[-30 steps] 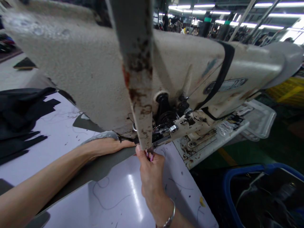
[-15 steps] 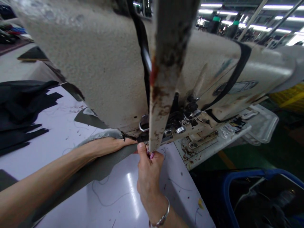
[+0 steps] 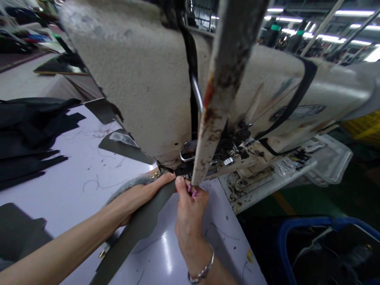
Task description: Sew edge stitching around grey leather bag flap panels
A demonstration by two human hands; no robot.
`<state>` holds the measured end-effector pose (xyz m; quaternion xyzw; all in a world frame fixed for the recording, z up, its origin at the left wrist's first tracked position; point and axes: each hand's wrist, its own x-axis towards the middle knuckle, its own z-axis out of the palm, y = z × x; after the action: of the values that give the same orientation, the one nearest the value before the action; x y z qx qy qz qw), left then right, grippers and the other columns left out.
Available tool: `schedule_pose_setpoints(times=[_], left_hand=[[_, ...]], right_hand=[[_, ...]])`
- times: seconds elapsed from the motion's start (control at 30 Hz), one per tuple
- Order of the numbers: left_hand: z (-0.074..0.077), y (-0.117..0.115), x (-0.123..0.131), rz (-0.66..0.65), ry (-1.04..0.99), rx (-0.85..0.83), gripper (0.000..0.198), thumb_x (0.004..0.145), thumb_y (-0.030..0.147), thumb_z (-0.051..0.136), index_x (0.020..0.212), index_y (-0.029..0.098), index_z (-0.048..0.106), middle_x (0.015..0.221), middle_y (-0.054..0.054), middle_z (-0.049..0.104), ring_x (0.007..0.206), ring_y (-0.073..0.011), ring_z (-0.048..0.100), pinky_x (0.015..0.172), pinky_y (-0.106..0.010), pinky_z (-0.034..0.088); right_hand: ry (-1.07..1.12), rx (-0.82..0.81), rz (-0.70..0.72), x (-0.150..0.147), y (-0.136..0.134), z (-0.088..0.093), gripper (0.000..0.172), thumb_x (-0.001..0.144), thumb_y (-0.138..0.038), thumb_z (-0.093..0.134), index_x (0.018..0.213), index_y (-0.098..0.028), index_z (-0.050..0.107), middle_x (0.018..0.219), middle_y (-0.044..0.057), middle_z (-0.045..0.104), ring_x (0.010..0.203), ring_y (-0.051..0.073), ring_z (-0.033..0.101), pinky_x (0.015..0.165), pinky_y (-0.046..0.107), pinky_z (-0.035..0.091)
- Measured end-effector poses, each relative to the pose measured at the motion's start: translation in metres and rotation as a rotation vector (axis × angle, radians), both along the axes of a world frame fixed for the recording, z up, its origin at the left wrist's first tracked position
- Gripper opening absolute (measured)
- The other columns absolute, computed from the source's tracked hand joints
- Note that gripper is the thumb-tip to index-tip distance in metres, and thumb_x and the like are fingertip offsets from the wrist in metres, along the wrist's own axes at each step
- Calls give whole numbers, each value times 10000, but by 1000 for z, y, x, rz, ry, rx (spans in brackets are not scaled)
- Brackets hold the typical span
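Fabric (image 3: 141, 223) touches left hand (image 3: 138, 198), whose grip I cannot tell. Right hand (image 3: 191, 213) curls around pink item (image 3: 194, 193) near sewing machine (image 3: 145, 87).

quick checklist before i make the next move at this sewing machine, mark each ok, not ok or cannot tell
1. Left hand on the work: ok, it lies along the grey piece.
2. Right hand free: not ok, a small pink object sits in its curled fingers.
3. Fingertips clear of the needle: cannot tell, the needle is not visible and both hands reach close to the sewing machine.
4. White tabletop free of scraps: not ok, loose threads and specks lie on it.
5. Black fabric away from the hands: ok, it lies apart, beyond the left forearm.
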<state>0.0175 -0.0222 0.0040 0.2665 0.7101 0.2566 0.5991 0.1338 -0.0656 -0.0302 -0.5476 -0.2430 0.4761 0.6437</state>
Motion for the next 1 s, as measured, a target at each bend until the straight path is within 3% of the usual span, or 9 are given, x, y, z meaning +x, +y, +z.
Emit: schedule_pose_setpoints(times=[0.1, 0.3, 0.47, 0.6, 0.73, 1.0], left_hand=[[1, -3, 2, -139, 113, -179, 783, 539, 745, 810, 934, 71, 772, 798, -213, 781, 624, -365, 745, 460, -370, 559], [13, -11, 12, -97, 75, -148, 682, 580, 723, 797, 841, 94, 775, 723, -191, 769, 529, -302, 709, 398, -309, 518], [8, -23, 23, 58, -87, -176, 551, 576, 643, 848, 813, 154, 757, 730, -149, 773, 541, -278, 707, 447, -320, 561], [4, -39, 42, 216, -222, -15, 557, 650, 591, 836, 1077, 243, 746, 819, -79, 793, 583, -253, 721, 535, -343, 604], [2, -52, 66, 376, -258, -3, 614, 705, 554, 819, 1236, 269, 704, 858, -60, 795, 628, -222, 734, 558, -296, 603], [-2, -54, 96, 591, -335, 75, 503, 765, 496, 793, 1175, 209, 738, 876, -62, 789, 722, -184, 749, 674, -252, 625]], right_hand=[[-19, -15, -9, 0, 1, -3, 397, 877, -424, 705, 616, -195, 511, 621, -30, 423, 617, 130, 373, 572, 256, 335], [-26, -1, 27, 4, 0, -1, 375, 874, -382, 693, 610, -200, 499, 615, -33, 401, 627, 130, 360, 579, 254, 324], [-22, -10, 73, 13, -1, 4, 402, 845, -337, 696, 564, -208, 440, 591, -46, 336, 597, 115, 301, 541, 253, 283], [-38, -30, 103, 25, -2, 4, 351, 786, -327, 746, 562, -192, 512, 577, -46, 416, 578, 108, 365, 557, 243, 347], [14, -115, 243, 44, -5, 9, 264, 731, -352, 784, 606, -172, 636, 567, -34, 535, 543, 113, 457, 556, 248, 414], [48, -129, 342, 66, 3, 20, 205, 632, -294, 853, 623, -152, 706, 611, 14, 643, 565, 134, 552, 550, 255, 459]])
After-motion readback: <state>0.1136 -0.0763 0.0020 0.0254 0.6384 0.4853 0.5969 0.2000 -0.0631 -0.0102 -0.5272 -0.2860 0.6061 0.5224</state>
